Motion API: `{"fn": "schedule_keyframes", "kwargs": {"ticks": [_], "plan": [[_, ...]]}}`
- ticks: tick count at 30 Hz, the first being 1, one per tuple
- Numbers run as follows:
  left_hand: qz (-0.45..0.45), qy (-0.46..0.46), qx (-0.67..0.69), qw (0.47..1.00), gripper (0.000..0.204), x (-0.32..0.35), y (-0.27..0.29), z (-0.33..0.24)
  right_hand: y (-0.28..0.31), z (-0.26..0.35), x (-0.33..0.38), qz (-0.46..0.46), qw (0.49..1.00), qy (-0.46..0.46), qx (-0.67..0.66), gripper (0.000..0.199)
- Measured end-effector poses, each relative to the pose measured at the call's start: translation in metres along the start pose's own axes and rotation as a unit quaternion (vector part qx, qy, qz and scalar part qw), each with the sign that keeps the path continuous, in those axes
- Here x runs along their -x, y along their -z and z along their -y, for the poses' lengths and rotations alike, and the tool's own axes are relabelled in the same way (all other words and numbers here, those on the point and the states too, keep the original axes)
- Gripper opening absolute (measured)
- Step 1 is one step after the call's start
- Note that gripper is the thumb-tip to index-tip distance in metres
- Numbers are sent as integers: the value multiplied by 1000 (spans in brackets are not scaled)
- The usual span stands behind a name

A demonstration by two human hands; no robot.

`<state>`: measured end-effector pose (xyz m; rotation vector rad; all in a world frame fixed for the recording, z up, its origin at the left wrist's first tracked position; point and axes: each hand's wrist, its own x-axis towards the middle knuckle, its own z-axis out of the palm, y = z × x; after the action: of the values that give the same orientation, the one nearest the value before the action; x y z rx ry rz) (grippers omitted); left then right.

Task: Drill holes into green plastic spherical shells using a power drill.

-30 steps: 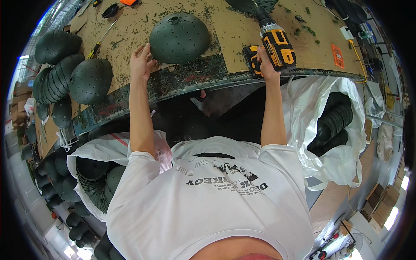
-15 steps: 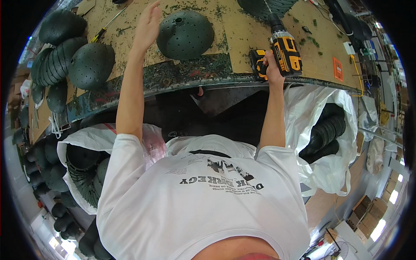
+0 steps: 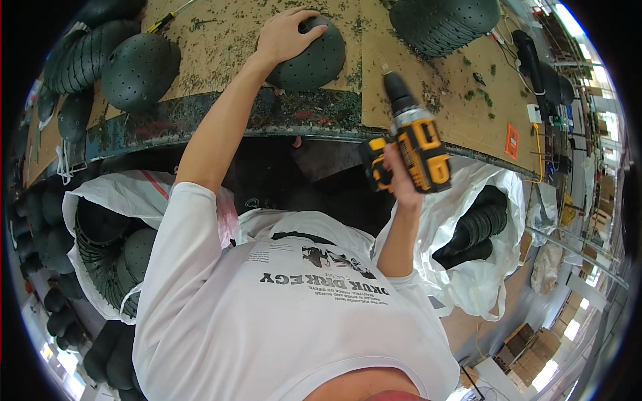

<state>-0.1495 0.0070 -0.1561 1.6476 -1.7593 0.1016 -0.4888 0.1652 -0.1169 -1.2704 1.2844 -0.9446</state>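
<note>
My left hand point(image 3: 289, 35) rests on top of a dark green perforated plastic dome point(image 3: 311, 65), fingers spread over its upper side near the hole at the crown. The dome lies rounded side up on the cardboard-covered workbench. In my right hand point(image 3: 401, 177) is a yellow and black cordless drill point(image 3: 421, 144), gripped by its handle in front of the bench edge. Its chuck points up and away from me, toward the bench. A stack of nested perforated domes point(image 3: 445, 27) sits at the far right of the dome.
More domes point(image 3: 140, 72) pile up on the bench's left, with a yellow-handled screwdriver point(image 3: 160, 23) beyond. White sacks of domes hang at my left point(image 3: 137, 177) and right point(image 3: 491, 284). Green shavings litter the cardboard point(image 3: 221, 60). An orange label point(image 3: 511, 140) lies at right.
My left hand has come down onto the dome from beside it. My right hand has drawn the drill back toward me, away from the far stack.
</note>
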Motion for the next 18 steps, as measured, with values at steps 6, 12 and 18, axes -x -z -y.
{"fn": "schedule_keyframes", "kwargs": {"ticks": [6, 12, 18], "plan": [[90, 67, 84, 990, 51, -14, 41, -31, -45, -62, 24, -4, 929, 285, 235, 15], [69, 61, 64, 994, 52, -12, 35, -30, -59, -87, 25, 25, 923, 312, 222, 17], [69, 66, 86, 992, 51, -10, 38, -31, -60, -80, 23, 30, 902, 355, 244, 19]]}}
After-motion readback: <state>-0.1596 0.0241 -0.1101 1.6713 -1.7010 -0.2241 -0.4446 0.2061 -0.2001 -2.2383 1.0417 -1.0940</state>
